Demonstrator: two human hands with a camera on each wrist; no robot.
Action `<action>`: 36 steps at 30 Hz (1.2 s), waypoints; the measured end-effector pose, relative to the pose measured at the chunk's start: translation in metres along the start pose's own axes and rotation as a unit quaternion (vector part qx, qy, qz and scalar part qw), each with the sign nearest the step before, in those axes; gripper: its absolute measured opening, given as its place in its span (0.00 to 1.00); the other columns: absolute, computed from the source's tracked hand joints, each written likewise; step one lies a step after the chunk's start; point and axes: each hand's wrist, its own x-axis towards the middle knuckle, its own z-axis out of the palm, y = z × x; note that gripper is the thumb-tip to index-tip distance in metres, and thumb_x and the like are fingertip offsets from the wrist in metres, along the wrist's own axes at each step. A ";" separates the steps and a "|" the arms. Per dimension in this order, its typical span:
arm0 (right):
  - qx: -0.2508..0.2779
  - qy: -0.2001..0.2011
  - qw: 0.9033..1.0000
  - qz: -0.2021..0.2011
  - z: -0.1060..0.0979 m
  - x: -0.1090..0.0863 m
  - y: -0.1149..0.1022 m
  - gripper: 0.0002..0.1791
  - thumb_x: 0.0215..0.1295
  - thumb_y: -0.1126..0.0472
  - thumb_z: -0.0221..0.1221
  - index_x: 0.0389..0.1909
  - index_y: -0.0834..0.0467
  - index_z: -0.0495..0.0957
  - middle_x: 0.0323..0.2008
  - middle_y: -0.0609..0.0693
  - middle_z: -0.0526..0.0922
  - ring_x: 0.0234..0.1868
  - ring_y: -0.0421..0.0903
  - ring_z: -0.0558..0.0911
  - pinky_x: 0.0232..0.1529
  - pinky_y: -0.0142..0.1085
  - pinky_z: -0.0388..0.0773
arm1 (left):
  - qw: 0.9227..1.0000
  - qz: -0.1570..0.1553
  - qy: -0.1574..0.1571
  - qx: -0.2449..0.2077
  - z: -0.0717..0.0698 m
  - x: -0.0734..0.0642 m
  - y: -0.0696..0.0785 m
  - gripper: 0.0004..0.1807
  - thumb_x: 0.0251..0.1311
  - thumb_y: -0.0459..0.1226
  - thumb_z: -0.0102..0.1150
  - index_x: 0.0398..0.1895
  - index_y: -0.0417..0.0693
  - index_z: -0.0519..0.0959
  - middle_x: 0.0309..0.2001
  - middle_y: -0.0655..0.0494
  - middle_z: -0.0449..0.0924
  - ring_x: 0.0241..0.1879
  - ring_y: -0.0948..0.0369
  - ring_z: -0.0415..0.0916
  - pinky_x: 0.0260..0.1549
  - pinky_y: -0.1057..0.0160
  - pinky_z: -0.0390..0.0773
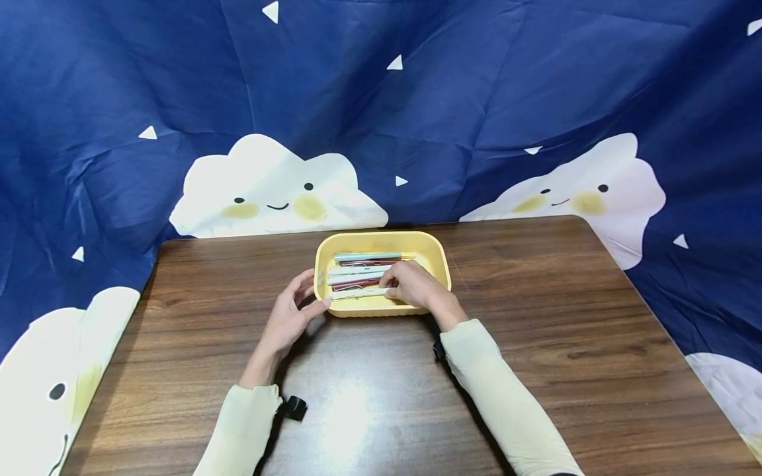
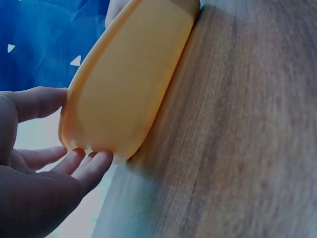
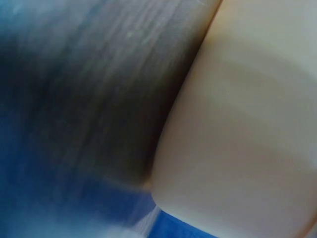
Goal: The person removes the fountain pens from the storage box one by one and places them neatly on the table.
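A yellow plastic box [image 1: 381,313] stands on the wooden table with several pens lying side by side in it. My left hand [image 1: 288,320] holds the box's near left corner, its thumb at the rim and the other fingertips against the outer wall in the left wrist view. Reaching in over the right side, my right hand [image 1: 419,287] pinches the right end of a white pen [image 1: 355,294] with a clip, nearest the front wall. Behind it lie a dark red pen [image 1: 346,285], paler pens and a light blue pen [image 1: 369,256]. In the right wrist view the box wall [image 3: 237,124] hides my right fingers.
The brown wooden table [image 1: 553,317] extends to both sides of the box. A dark blue cloth [image 1: 440,99] printed with white clouds and triangles hangs behind the table and shows at its sides. Black straps [image 1: 294,408] are worn at both wrists.
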 end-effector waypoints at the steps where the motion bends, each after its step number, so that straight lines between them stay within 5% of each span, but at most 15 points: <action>1: -0.002 -0.002 1.000 -0.004 0.000 0.000 0.000 0.06 0.63 0.66 0.69 0.40 0.55 0.89 0.40 0.45 0.87 0.39 0.42 0.80 0.47 0.38 0.78 | 1.000 -0.001 -0.001 -0.001 0.000 0.000 0.000 0.40 0.62 0.30 0.67 0.76 0.41 0.61 0.70 0.41 0.66 0.70 0.48 0.63 0.53 0.69 0.71; 9: 0.000 -0.021 1.000 -0.016 -0.002 -0.002 0.002 0.04 0.66 0.68 0.66 0.35 0.56 0.86 0.31 0.44 0.82 0.31 0.42 0.75 0.41 0.37 0.75 | 1.000 0.000 -0.001 -0.011 0.002 0.000 0.000 0.39 0.61 0.29 0.67 0.75 0.41 0.62 0.69 0.40 0.66 0.69 0.47 0.64 0.53 0.70 0.71; 26: -0.017 0.003 1.000 -0.025 -0.011 -0.006 0.002 0.04 0.66 0.67 0.66 0.37 0.55 0.87 0.37 0.44 0.86 0.36 0.43 0.77 0.46 0.39 0.75 | 1.000 0.005 0.004 -0.016 0.004 -0.001 0.001 0.39 0.60 0.26 0.67 0.75 0.40 0.62 0.68 0.40 0.67 0.67 0.47 0.65 0.51 0.71 0.73; 36: -0.019 0.031 0.999 -0.025 -0.014 -0.013 0.005 0.09 0.67 0.66 0.66 0.45 0.57 0.88 0.46 0.50 0.87 0.52 0.50 0.82 0.58 0.44 0.75 | 1.000 -0.001 0.002 -0.017 0.002 0.000 0.000 0.39 0.60 0.27 0.66 0.75 0.40 0.62 0.69 0.40 0.66 0.68 0.47 0.65 0.51 0.71 0.73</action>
